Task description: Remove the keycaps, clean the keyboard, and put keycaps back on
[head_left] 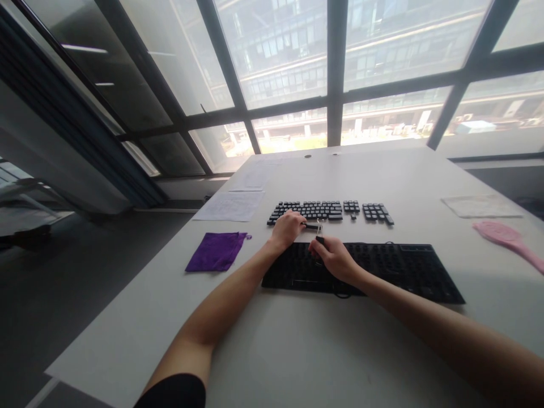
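My left hand has its fingers closed on one end of a long dark keycap, which looks like a space bar. In my right hand is a keycap puller, its wire loops pointing up beside the far end of that keycap. Both hands are over the far left part of a black keyboard base, whose keycaps appear to be off. Just beyond them, loose black keycaps lie on the table, arranged in keyboard order. The other ends of my fingers' grips are partly hidden.
The white table reaches to the windows. To the left are a purple drawstring pouch and sheets of paper. A pink brush-like item and a flat pale packet lie at the right. A cable shows by the keyboard's near edge.
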Demonstrator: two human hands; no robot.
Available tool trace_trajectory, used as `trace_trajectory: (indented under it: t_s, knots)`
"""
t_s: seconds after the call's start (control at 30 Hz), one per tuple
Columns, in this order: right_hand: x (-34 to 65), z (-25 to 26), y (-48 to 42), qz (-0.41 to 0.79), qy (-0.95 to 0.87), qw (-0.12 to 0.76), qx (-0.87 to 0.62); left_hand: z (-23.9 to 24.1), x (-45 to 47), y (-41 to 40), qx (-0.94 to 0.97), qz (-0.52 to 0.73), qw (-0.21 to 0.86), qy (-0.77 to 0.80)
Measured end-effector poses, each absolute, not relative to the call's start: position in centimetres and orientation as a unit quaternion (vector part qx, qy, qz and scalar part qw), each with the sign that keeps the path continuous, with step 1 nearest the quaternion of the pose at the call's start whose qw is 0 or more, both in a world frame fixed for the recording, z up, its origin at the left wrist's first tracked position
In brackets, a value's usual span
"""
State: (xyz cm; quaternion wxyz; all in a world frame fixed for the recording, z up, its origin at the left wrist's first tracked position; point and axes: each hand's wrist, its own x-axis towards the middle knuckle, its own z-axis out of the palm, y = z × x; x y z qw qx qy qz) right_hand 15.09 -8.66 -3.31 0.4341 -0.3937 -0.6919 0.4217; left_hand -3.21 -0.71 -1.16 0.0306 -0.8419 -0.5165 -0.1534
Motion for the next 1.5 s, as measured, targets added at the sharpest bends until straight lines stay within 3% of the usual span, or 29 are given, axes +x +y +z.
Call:
trace_trajectory:
  t_s: [0.8, 1.13, 1.5]
  knots:
    - [15.2, -3.5, -8.6, 0.419, -0.694, 0.43, -0.396, -1.9, -4.3, -0.3, -0.817, -0.19, 0.055, -0.541]
    - [15.2, -3.3, -8.6, 0.435, -0.689, 0.427, -0.392, 2.4, -9.9, 0.8, -0.743, -0.256, 0.064, -0.615]
    - [15.2, -3.2, -8.7, 0.443, -0.68, 0.425, -0.4, -2.2, -7.2, 0.7, -0.854, -0.218, 0.036, -0.47]
